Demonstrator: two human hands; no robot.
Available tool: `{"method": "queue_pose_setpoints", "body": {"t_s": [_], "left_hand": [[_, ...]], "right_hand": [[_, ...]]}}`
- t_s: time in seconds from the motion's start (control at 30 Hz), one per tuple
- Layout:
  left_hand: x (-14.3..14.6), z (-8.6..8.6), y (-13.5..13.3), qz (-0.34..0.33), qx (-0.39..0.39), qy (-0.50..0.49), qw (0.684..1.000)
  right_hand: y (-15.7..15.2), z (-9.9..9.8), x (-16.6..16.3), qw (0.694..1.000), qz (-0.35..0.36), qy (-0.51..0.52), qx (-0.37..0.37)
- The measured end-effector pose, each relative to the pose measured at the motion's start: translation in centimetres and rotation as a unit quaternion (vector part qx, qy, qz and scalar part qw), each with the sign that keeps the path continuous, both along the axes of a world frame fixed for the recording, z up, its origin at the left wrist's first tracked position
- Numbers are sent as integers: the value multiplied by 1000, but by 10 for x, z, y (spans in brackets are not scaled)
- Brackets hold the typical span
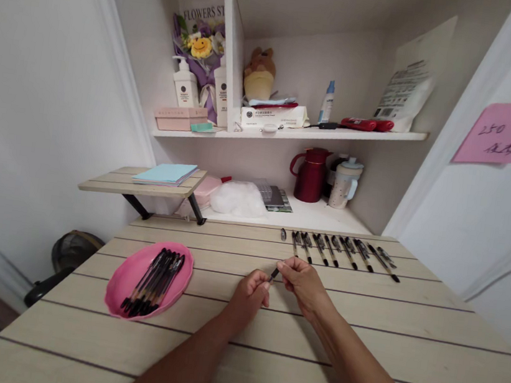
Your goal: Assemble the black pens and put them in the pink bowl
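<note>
Black pen (274, 274) is gripped by the left hand (249, 294) and right hand (302, 284) over the bench (428, 340). Pink plate (120, 279) lies left.

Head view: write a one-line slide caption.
Left hand and right hand hold a pen between pink plate and pen row.

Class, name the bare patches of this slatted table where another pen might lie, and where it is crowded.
Bare: the table right of the right hand, below the row of pens; also the strip between pink plate and left hand. Crowded: the far edge with that row, and where both hands hold a pen.
</note>
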State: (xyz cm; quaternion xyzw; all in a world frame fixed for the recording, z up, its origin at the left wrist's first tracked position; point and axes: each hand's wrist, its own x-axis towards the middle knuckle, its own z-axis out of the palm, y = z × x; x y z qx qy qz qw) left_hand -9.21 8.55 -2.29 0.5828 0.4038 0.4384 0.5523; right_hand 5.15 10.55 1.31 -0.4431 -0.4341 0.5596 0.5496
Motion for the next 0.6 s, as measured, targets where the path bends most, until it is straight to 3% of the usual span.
{"method": "queue_pose_setpoints", "body": {"t_s": [0.2, 0.4, 0.6], "left_hand": [[1, 1, 1, 14, 0, -4, 1000], [0, -5, 3, 0, 12, 0, 1000], [0, -3, 3, 4, -7, -9, 1000]], "right_hand": [[-4, 6, 1, 997, 71, 34, -18], [-4, 5, -1, 999, 13, 31, -25], [-1, 5, 6, 996, 67, 56, -24]]}}
